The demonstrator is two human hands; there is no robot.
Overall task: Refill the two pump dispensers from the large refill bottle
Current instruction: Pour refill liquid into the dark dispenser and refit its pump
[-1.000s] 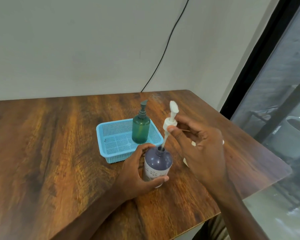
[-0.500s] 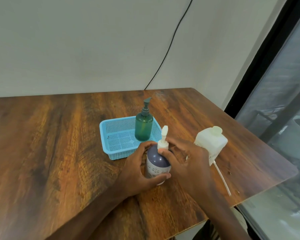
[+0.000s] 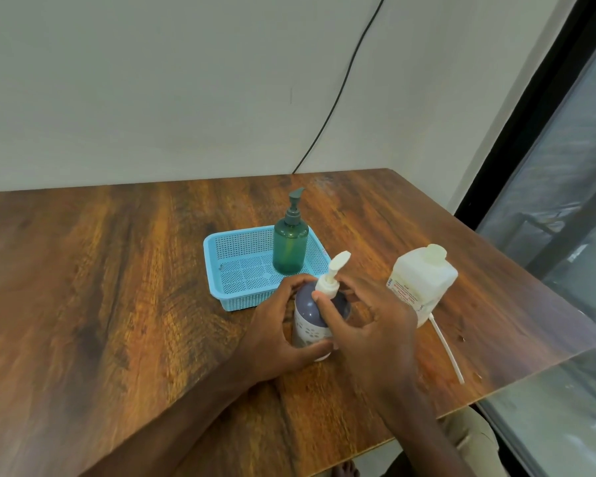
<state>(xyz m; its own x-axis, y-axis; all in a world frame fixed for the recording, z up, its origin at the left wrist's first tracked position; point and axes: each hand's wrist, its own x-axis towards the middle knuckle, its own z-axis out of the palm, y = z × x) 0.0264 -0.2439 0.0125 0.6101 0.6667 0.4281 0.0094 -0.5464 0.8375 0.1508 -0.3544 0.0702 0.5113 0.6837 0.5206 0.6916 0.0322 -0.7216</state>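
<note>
A purple dispenser bottle [image 3: 308,313] stands upright on the table in front of a blue basket. My left hand [image 3: 276,333] grips its body from the left. My right hand [image 3: 369,325] pinches the collar of its white pump head [image 3: 331,278], which sits on the bottle's neck. A green pump dispenser [image 3: 290,241] stands upright in the right back corner of the basket. The large whitish refill bottle [image 3: 422,280] stands to the right of my right hand, its cap on.
The blue mesh basket [image 3: 241,270] sits mid-table. A thin white tube [image 3: 448,349] lies on the wooden table [image 3: 117,287] beside the refill bottle, near the right edge. A black cable runs down the wall behind. A window lies to the right.
The white pump, held above the purple bottle with its tube in the neck, has been lowered onto the neck. My right hand now pinches its collar; the left hand kept its grip.
</note>
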